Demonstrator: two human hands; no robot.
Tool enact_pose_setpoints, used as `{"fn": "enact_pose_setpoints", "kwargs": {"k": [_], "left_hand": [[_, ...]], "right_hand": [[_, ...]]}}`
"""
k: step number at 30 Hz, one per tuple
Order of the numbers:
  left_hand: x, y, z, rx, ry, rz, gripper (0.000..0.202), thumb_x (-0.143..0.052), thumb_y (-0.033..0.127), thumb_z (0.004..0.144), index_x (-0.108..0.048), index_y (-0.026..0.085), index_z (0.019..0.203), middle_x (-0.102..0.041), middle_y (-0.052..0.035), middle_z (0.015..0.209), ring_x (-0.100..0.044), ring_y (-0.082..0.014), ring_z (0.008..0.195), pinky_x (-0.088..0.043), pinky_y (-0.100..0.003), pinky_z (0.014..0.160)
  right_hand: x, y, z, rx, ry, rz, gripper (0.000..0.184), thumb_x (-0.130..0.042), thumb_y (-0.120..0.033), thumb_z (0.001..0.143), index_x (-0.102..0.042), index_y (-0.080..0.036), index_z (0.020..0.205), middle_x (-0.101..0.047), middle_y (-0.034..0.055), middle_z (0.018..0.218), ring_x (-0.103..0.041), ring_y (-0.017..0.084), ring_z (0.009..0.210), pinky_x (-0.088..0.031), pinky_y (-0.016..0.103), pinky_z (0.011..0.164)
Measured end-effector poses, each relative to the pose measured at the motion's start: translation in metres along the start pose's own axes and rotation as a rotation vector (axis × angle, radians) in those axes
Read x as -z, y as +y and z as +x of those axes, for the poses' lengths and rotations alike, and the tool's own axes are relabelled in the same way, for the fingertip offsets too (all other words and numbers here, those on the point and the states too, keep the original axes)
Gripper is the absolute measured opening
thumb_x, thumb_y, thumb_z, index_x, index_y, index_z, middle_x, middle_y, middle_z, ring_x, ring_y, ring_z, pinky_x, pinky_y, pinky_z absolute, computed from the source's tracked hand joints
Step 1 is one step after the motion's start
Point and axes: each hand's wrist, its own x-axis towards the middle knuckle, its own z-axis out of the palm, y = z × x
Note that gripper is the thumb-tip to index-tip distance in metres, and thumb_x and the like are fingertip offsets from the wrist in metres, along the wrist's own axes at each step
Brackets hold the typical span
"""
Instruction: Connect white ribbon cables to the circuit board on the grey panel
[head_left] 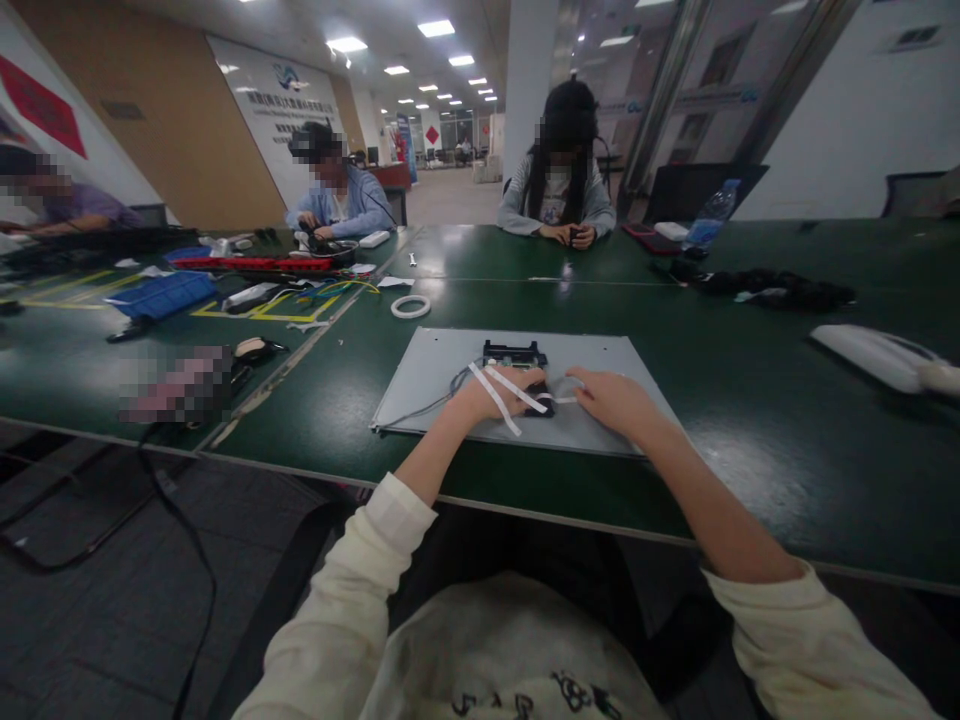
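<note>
A light grey panel [581,348] lies flat on the table in front of me. On its middle sits a black electronic device [517,352] with a circuit board partly showing. My left hand [501,392] grips the device from the left, its fingers closed over it and partly hidden. Two white tape strips [504,408] lie across the back of that hand. Just to the right, my right hand [609,396] pinches the end of another short white strip [564,400], which reaches towards the device. Grey cables [427,408] run from the device's left side across the panel.
A roll of white tape [410,306] lies beyond the panel. To the left are a blue tray [166,295], a red power strip [255,263] and loose wires. A bundle of black cables [780,288] and a white device [870,358] lie right. Several people sit around the table.
</note>
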Motion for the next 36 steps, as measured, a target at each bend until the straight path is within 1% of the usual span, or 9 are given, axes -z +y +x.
{"fn": "enact_pose_setpoints", "kwargs": {"k": [4,8,13,17,19,23,30,33,36], "left_hand": [[-0.002,-0.002,0.0,-0.001,0.014,0.008,0.028,-0.048,0.035,0.085,-0.051,0.018,0.107,-0.066,-0.0063,0.08,-0.064,-0.021,0.073,-0.045,-0.026,0.062],[-0.005,-0.004,0.001,-0.043,0.024,0.008,0.021,-0.047,0.028,0.084,-0.052,0.017,0.1,-0.065,-0.0065,0.08,-0.062,-0.0202,0.071,-0.044,-0.026,0.059],[-0.006,-0.005,0.002,-0.075,-0.001,0.009,0.013,-0.047,0.021,0.082,-0.056,0.017,0.09,-0.065,-0.0068,0.084,-0.062,-0.0194,0.078,-0.045,-0.026,0.064],[-0.007,-0.005,0.003,-0.088,0.003,0.01,0.011,-0.048,0.019,0.081,-0.057,0.016,0.086,-0.065,-0.0069,0.088,-0.062,-0.0186,0.082,-0.045,-0.025,0.068],[-0.007,-0.005,0.003,-0.082,0.039,0.002,0.012,-0.048,0.019,0.082,-0.058,0.016,0.087,-0.065,-0.0071,0.087,-0.062,-0.0188,0.082,-0.045,-0.026,0.069],[-0.005,-0.004,0.004,0.005,0.123,0.001,0.02,-0.045,0.024,0.086,-0.059,0.015,0.096,-0.065,-0.0086,0.087,-0.062,-0.0199,0.085,-0.046,-0.027,0.072],[-0.005,-0.004,0.005,0.149,0.106,0.051,0.028,-0.042,0.026,0.088,-0.054,0.014,0.111,-0.065,-0.0091,0.095,-0.063,-0.0212,0.086,-0.047,-0.028,0.071],[-0.006,-0.004,0.005,0.169,0.099,0.069,0.03,-0.041,0.023,0.088,-0.052,0.014,0.114,-0.064,-0.0099,0.101,-0.062,-0.0218,0.091,-0.047,-0.028,0.072],[-0.006,-0.004,0.005,0.181,0.105,0.069,0.028,-0.037,0.022,0.09,-0.054,0.015,0.111,-0.064,-0.0101,0.101,-0.062,-0.022,0.091,-0.047,-0.029,0.072]], "right_hand": [[-0.001,0.003,0.0,-0.007,0.017,0.011,0.04,-0.036,-0.027,0.09,-0.053,-0.019,0.125,-0.066,0.014,0.101,-0.061,0.026,0.086,-0.04,0.032,0.07],[0.0,0.002,-0.001,-0.015,0.094,0.076,0.039,-0.038,-0.029,0.088,-0.056,-0.022,0.122,-0.068,0.0088,0.091,-0.061,0.022,0.077,-0.038,0.029,0.065],[0.005,-0.007,-0.001,-0.013,0.285,0.292,0.035,-0.039,-0.029,0.087,-0.062,-0.02,0.112,-0.063,0.0037,0.069,-0.055,0.017,0.061,-0.035,0.027,0.06],[0.008,-0.02,-0.002,0.036,0.384,0.544,0.033,-0.04,-0.031,0.087,-0.064,-0.018,0.104,-0.059,0.0019,0.064,-0.053,0.014,0.056,-0.038,0.025,0.058],[0.009,-0.027,-0.002,0.057,0.357,0.7,0.033,-0.04,-0.033,0.087,-0.063,-0.016,0.103,-0.061,0.0023,0.067,-0.055,0.014,0.059,-0.04,0.025,0.059],[0.008,-0.035,-0.004,0.125,0.202,0.956,0.036,-0.039,-0.038,0.089,-0.057,-0.015,0.11,-0.065,0.0038,0.077,-0.06,0.014,0.066,-0.045,0.025,0.062],[0.006,-0.042,-0.007,0.201,0.056,1.197,0.055,-0.05,-0.041,0.085,-0.037,-0.019,0.133,-0.067,0.0041,0.084,-0.064,0.016,0.076,-0.049,0.028,0.068],[0.007,-0.044,-0.008,0.233,0.017,1.25,0.056,-0.054,-0.039,0.083,-0.038,-0.02,0.133,-0.067,0.0037,0.086,-0.064,0.017,0.082,-0.049,0.032,0.077],[0.009,-0.043,-0.007,0.252,0.045,1.267,0.05,-0.054,-0.038,0.083,-0.045,-0.018,0.128,-0.067,0.0036,0.084,-0.063,0.016,0.08,-0.049,0.033,0.079]]}}
